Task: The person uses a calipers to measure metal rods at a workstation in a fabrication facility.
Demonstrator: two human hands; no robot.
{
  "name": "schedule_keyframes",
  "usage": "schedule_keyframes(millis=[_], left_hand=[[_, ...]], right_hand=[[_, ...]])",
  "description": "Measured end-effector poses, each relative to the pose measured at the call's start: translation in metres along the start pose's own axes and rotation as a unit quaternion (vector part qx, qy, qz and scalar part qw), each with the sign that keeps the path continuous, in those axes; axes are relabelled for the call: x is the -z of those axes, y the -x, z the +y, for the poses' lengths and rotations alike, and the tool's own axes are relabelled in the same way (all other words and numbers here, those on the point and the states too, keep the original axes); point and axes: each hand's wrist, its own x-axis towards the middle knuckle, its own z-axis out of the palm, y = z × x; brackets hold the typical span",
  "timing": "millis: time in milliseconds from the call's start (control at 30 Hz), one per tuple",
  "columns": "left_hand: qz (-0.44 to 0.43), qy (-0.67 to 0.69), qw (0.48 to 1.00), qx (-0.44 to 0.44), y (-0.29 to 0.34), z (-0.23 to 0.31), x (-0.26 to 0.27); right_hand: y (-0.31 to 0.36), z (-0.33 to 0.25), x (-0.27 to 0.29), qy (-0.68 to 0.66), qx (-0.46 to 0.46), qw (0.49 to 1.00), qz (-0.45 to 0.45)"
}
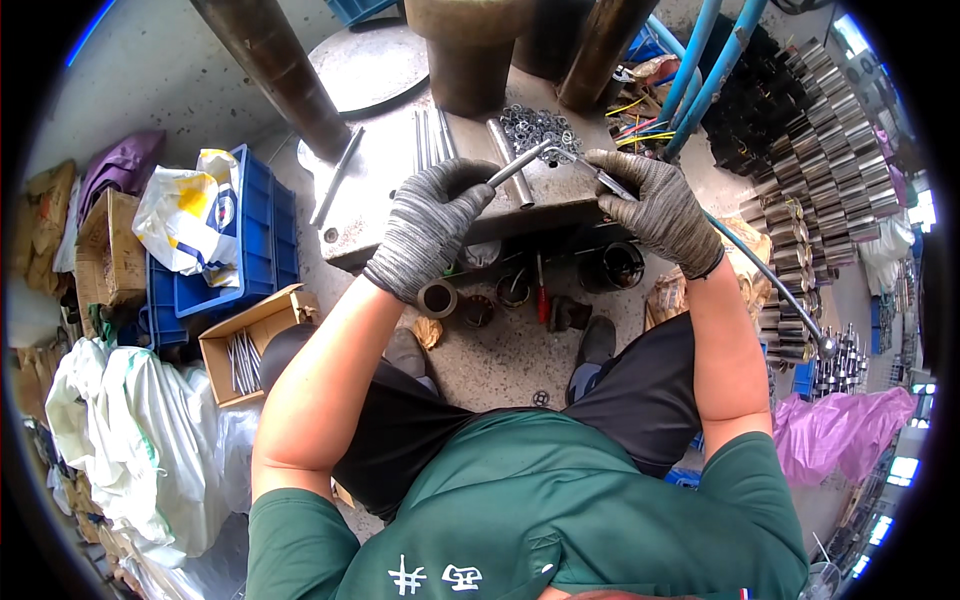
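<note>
My left hand (425,220), in a grey knit glove, is closed round a slim metal rod (520,163) that points up and to the right. In my right hand (655,205), gloved alike, are pliers (615,187) with a thin bent tip. That tip meets the rod's far end; whether a small ring sits between them is too small to tell. Just behind lies a heap of small dark metal rings (540,128) on the metal worktable (375,215). A thicker metal bar (522,190) rests below the held rod, and several thin rods (430,135) lie further left.
Thick steel columns (275,70) and a cylindrical ram (468,60) stand behind the table. Blue crates (265,225) and a cardboard box (215,350) of rods sit at left. Stacked metal cylinders (830,150), blue hoses (700,70) and a ball-ended lever (790,290) are at right.
</note>
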Motion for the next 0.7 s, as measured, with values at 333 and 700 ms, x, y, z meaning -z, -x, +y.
schedule_keyframes(millis=[333,700], left_hand=[[-0.084,0.04,0.995,0.024,0.006,0.006,-0.002],[-0.149,0.149,0.977,0.019,0.011,0.01,-0.001]], right_hand=[[0.004,-0.007,-0.017,-0.037,0.088,0.986,-0.136],[0.003,-0.018,-0.018,-0.091,0.035,0.98,-0.176]])
